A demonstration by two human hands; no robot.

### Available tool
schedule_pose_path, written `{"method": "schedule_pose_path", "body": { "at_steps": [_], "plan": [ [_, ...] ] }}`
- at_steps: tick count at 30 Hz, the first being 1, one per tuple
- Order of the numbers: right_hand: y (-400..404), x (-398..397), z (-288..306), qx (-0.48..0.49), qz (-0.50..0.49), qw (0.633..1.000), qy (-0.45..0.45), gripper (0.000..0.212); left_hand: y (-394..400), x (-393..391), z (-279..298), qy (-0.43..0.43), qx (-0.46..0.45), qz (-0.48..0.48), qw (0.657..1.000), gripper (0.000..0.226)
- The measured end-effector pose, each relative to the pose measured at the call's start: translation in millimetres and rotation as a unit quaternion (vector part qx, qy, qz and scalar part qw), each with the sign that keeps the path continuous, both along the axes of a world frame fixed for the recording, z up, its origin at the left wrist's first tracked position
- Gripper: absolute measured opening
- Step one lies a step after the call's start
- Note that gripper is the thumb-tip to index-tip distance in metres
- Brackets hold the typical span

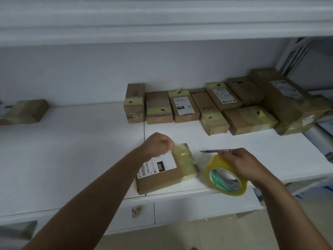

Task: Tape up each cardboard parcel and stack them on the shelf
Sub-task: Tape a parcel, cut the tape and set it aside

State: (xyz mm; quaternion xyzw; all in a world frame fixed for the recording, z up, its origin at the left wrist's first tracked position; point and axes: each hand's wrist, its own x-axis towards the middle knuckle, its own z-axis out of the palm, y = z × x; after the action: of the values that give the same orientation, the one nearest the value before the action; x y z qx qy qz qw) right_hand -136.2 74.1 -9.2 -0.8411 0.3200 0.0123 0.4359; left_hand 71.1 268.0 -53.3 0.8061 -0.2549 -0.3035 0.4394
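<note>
A small cardboard parcel (pixel 162 179) with a white label lies near the front edge of the white shelf (pixel 81 150). A band of yellowish tape (pixel 183 162) runs over its right end. My left hand (pixel 158 146) pinches the far end of that tape at the parcel's back edge. My right hand (pixel 241 164) grips a yellow tape roll (pixel 225 179) just right of the parcel, held tilted over the shelf's front edge. A thin dark blade or cutter (pixel 216 151) pokes out leftward from my right hand.
Several taped cardboard parcels (pixel 207 105) stand in a row along the back of the shelf at centre and right. One more parcel (pixel 23 111) lies at the far left. Another shelf board (pixel 162 18) hangs overhead. Drawer fronts (pixel 137 212) sit below.
</note>
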Motion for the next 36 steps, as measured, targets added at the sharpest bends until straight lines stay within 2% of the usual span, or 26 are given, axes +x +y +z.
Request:
{"method": "schedule_pose_path", "body": {
  "at_steps": [5,8,10,15,20,25,30,36],
  "plan": [
    [49,-14,-2,-0.027,-0.099,0.995,-0.011,0.053,-10,14,-2,-0.092,0.041,-0.056,0.993,0.026],
    [75,-23,-10,-0.036,-0.145,0.988,-0.027,0.046,-21,17,-5,-0.079,0.048,-0.077,0.993,0.022],
    [88,-29,-15,-0.026,-0.171,0.984,-0.038,0.031,-28,22,-7,-0.078,0.055,-0.103,0.990,0.019],
    [109,-39,-26,0.008,-0.150,0.989,-0.010,0.033,-34,33,-10,-0.025,0.048,-0.121,0.991,0.004],
    [126,-32,-34,0.039,-0.143,0.989,-0.001,0.047,-40,38,-18,-0.023,0.052,-0.115,0.992,0.014],
    [133,-22,-46,0.028,-0.185,0.982,-0.001,0.043,-45,33,-23,-0.107,0.051,-0.099,0.988,0.008],
    [126,-22,-48,0.017,-0.190,0.982,0.005,0.043,-46,27,-26,-0.177,0.055,-0.111,0.976,0.015],
    [119,-23,-48,-0.001,-0.172,0.985,0.025,0.045,-43,17,-37,-0.298,0.066,-0.145,0.941,0.017]
  ]
}}
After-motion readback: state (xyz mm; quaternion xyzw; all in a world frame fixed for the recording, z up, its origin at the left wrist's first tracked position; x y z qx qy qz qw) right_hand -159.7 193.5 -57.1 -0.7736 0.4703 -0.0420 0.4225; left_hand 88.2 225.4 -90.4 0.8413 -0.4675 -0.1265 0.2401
